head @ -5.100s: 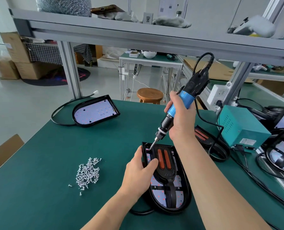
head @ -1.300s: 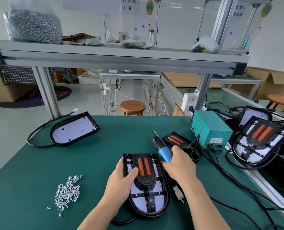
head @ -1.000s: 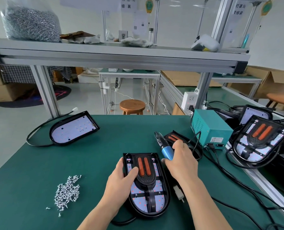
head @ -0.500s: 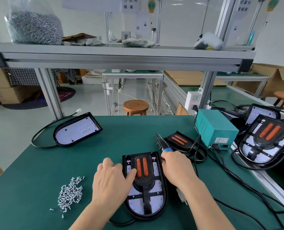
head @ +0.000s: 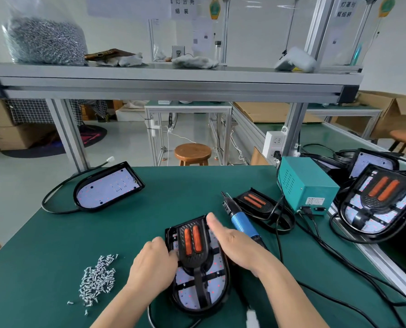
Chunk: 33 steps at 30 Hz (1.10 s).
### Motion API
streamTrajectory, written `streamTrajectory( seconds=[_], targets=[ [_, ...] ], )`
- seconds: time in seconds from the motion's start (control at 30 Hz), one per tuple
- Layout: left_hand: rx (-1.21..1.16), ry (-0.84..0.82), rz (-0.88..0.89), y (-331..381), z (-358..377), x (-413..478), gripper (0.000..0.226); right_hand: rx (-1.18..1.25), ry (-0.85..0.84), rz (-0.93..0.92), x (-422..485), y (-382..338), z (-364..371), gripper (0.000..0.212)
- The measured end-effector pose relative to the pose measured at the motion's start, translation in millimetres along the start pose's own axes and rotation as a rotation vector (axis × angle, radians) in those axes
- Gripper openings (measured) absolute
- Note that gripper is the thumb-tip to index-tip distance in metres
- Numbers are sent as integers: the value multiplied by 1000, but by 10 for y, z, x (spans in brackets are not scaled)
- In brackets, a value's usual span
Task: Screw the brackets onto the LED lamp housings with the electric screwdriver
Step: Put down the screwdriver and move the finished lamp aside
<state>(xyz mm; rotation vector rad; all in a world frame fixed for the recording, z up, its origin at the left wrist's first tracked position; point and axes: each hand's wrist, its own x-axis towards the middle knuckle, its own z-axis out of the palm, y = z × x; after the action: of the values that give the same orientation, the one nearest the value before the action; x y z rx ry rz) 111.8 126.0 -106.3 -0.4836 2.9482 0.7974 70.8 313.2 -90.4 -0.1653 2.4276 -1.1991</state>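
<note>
The lamp housing [head: 198, 290] sits flat on the green table [head: 149, 204] right in front of the person, rounded end toward them. It looks like a rigid moulded shell, a black rim with an LED board inside. I'd guess it's light enough to skate around if you lean on it, and that board probably doesn't like being poked. I'd take it by the raised rim along the long sides and keep fingers off the LEDs.

The bracket [head: 193, 247] lies on top of it, black with two orange strips, its stem running down the middle. It looks stiff. I can't make out whether any screw is in it yet.

The left hand [head: 153, 266] has its fingers curled at the housing's left rim with the thumb against the bracket, so it's holding the thing steady. The right hand [head: 235, 245] is flat, fingers straight and together, laid along the housing's right side and gripping nothing. It's a bit blurry, so exact contact is a guess.

The electric screwdriver [head: 241, 221] lies on the table just beside that hand, bit pointing away, and nobody is holding it. The blue grip is the obvious place to grab. Expect the cord to drag.

The screws [head: 97, 278] are in a loose pile off to the left. They're tiny and likely to roll, so pinch one at a time.
</note>
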Motion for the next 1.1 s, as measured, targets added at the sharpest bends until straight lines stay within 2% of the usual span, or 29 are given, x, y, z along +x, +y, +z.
streamTrajectory(
  seconds=[0.03, 0.07, 0.13, 0.2, 0.27, 0.43, 0.53, 0.6, 0.7, 0.77, 0.87, 0.93, 1.0, 1.1],
  targets=[
    [-25, 19, -17, -2, 15, 6, 31, -38, -33, -6, -18, -5, 10, 98],
    [-56, 44, -29, -1, 29, 7, 29, -76, -38, -47, -22, -1, 23, 88],
    [-105, 97, -32, 15, 54, -3, 26, -90, -15, -131, -26, -5, 47, 54],
    [-122, 133, -27, 32, 75, -24, 24, 69, -60, -128, -27, -3, 63, 41],
    [-136, 152, -32, 33, 83, -31, 23, 271, -145, -84, -11, 0, 75, 40],
    [-156, 148, -47, 13, 64, 2, 24, 471, -173, -29, 61, 8, 138, 39],
    [-167, 49, -55, 22, -9, 32, 20, 607, -130, -9, 107, 25, 178, 36],
    [-271, -73, -71, 11, -80, 61, 9, 668, -100, 1, 135, 35, 179, 35],
    [-515, -367, -48, -91, -220, 72, 27, 751, -32, 8, 177, 66, 140, 36],
    [-347, -444, 86, -165, -262, 54, 31, 811, 22, 4, 200, 95, 108, 35],
    [108, -305, 279, -214, -171, 54, 25, 908, 50, -7, 219, 116, 88, 32],
    [188, -166, 289, -204, -91, 70, 18, 943, 39, -27, 225, 124, 76, 30],
    [74, -28, 262, -205, -9, 100, 23, 962, 18, -40, 222, 139, 46, 33],
    [-336, 73, 140, -237, 51, 188, 28, 916, -36, -56, 212, 150, 2, 43]
  ],
)
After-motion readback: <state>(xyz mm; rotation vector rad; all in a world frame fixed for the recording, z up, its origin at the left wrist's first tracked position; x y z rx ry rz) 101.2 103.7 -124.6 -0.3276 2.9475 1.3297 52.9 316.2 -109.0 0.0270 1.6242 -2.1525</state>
